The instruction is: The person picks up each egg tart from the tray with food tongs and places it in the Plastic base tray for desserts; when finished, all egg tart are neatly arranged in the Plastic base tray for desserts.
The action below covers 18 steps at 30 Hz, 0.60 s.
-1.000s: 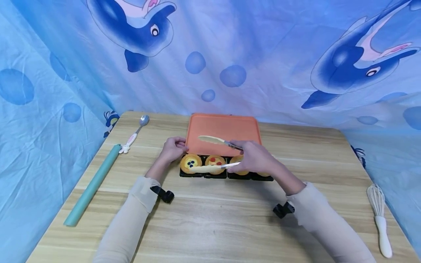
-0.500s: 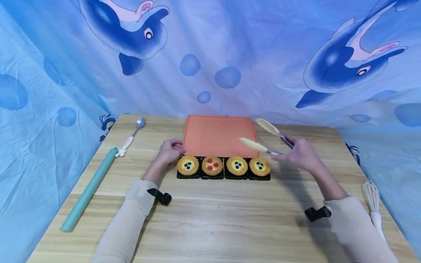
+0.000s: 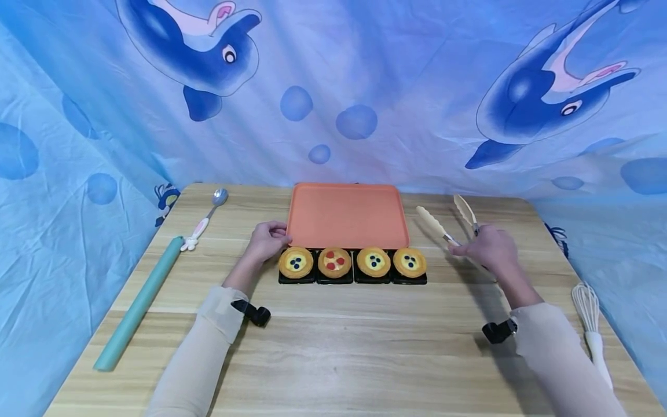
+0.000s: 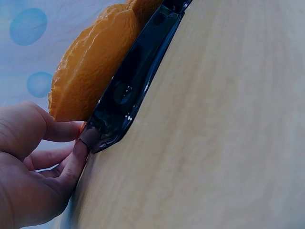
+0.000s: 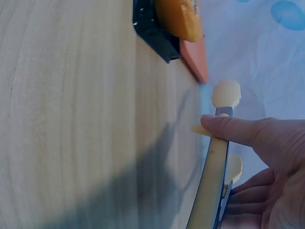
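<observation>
My left hand (image 3: 266, 240) pinches the left front corner of an orange tray (image 3: 346, 215); in the left wrist view, its fingertips lie close against a black square holder (image 4: 126, 83). Along the tray's front edge stands a row of several such holders, each bearing an egg tart (image 3: 295, 263). One tart (image 3: 334, 263) has red pieces on top, the others dark blue berries. Right of the tray, my right hand (image 3: 492, 249) holds food tongs (image 3: 431, 223), their cream tips spread apart with nothing between them. The right wrist view shows the thumb along one tong arm (image 5: 212, 176).
A teal roll (image 3: 139, 304) lies along the table's left side, with a rabbit-handled spoon (image 3: 200, 226) beyond it. A whisk (image 3: 591, 324) lies near the right edge. Behind the wooden table (image 3: 333, 359) hangs a blue dolphin-print cloth (image 3: 406, 63).
My right hand has carried the tongs from above the tarts rightward, past the tray, and then lowered them toward the table. The left hand stays at the tray's corner.
</observation>
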{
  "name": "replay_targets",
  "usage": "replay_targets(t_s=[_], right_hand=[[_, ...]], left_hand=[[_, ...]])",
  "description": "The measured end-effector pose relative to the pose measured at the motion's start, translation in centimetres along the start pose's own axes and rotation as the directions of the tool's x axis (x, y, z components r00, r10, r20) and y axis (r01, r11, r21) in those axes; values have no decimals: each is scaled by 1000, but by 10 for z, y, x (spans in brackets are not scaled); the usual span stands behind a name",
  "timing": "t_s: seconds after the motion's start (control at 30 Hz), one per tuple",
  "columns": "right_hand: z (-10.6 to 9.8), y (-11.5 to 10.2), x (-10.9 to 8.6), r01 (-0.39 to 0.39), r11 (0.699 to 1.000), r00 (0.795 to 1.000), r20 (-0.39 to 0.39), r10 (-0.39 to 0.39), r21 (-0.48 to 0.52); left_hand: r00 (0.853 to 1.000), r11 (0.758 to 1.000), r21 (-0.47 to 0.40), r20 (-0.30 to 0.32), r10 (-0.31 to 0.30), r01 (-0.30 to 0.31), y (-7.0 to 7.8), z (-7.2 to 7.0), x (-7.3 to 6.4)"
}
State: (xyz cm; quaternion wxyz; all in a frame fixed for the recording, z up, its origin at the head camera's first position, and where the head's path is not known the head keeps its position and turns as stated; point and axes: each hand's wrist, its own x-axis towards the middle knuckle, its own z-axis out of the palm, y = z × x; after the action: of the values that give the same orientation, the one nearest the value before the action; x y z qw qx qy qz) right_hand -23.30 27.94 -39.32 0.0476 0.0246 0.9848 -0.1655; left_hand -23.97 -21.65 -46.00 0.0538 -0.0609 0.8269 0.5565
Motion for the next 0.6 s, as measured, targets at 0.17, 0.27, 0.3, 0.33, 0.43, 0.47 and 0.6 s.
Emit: replay_targets(t_s=[0.17, 0.27, 0.3, 0.33, 0.43, 0.47, 0.6], right_hand=[[10, 0, 3, -41, 998, 999, -22, 41, -36], [16, 1, 3, -71, 997, 997, -11, 71, -28], [18, 2, 3, -82, 996, 997, -4, 82, -18], [19, 1, 3, -89, 996, 996, 2, 89, -10], [22, 0, 3, -94, 995, 996, 4, 94, 12], [22, 0, 4, -93, 996, 996, 3, 93, 14], [22, -2, 3, -64, 998, 998, -13, 65, 26]], left_hand=[[1000, 1000, 2, 5, 3, -3, 1, 1, 0], [1000, 1000, 2, 9, 7, -7, 1, 1, -1], [1000, 1000, 2, 9, 7, -7, 1, 1, -1], [1000, 1000, 0, 9, 7, -7, 1, 1, -1], [1000, 1000, 2, 5, 9, -9, 2, 0, -1], [1000, 1000, 5, 3, 9, -9, 2, 0, -1], [1000, 1000, 7, 0, 7, -7, 3, -1, -1]])
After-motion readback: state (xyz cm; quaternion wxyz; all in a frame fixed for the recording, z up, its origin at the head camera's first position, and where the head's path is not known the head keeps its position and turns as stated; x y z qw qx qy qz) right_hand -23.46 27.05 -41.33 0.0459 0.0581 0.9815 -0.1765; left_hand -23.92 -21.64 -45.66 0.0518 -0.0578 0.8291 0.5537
